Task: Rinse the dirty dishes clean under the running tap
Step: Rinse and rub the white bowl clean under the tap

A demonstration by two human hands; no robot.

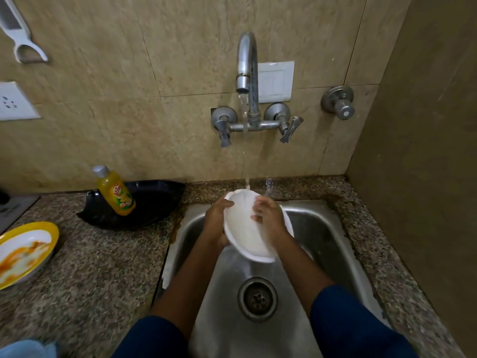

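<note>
While the left hand (219,219) grips the white plate (246,241), right hand (269,218) touches it.

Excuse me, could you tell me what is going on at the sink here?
A person is rinsing a white plate over the steel sink, under water running from the wall tap. The left hand grips the plate's left rim. The right hand lies across its face, apparently rubbing it. On the counter to the left, a yellow-rimmed plate smeared with orange residue is not yet washed, and a dish soap bottle leans in a black tray.
</note>
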